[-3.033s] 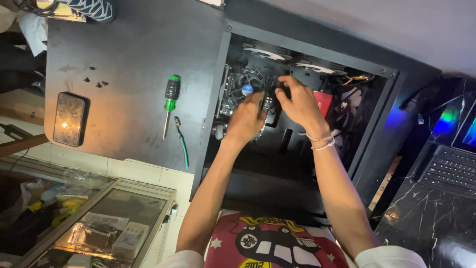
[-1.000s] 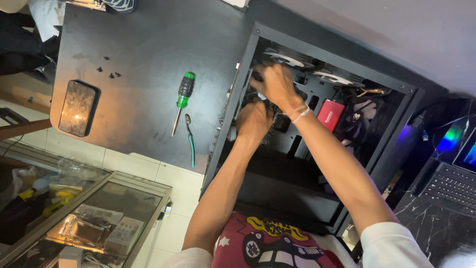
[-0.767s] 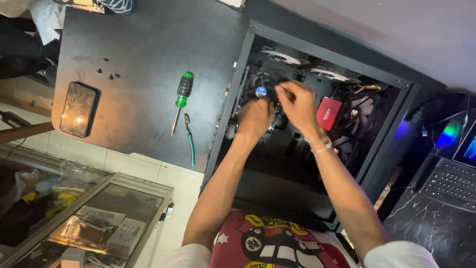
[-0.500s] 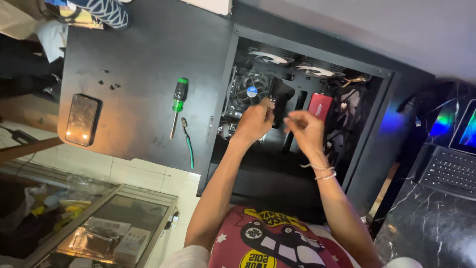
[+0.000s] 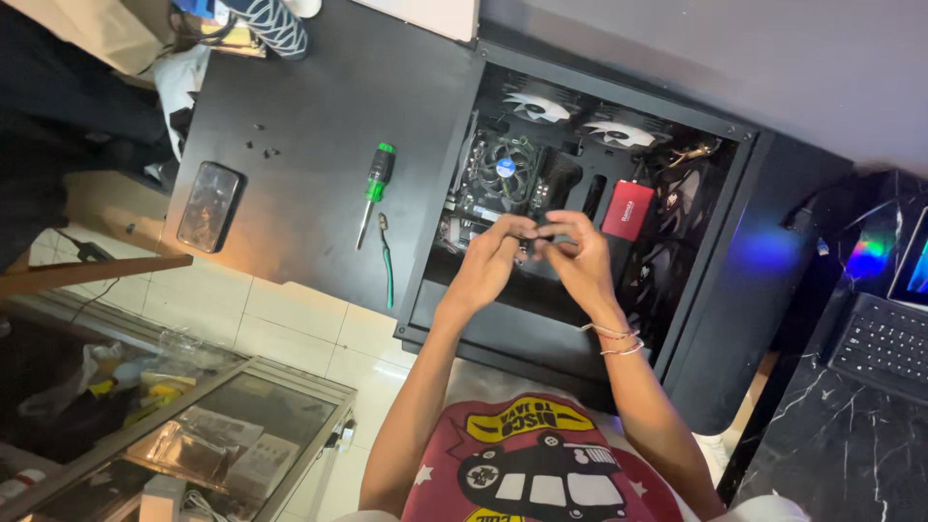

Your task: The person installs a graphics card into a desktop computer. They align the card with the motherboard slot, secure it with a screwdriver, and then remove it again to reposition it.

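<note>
A white tiled floor (image 5: 290,319) is seen under a black panel (image 5: 319,145) laid flat. A glass-topped cabinet (image 5: 213,425) with a pale frame stands at lower left. A dark marbled desk (image 5: 841,445) is seen at right, with a laptop keyboard (image 5: 884,343) on it. Blue and green light (image 5: 865,256) is cast beside it. A grey wall (image 5: 773,68) runs along the top.

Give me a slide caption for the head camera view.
Both hands, left hand and right hand, pinch a small dark part over an open computer case; green screwdriver lies alongside.
</note>
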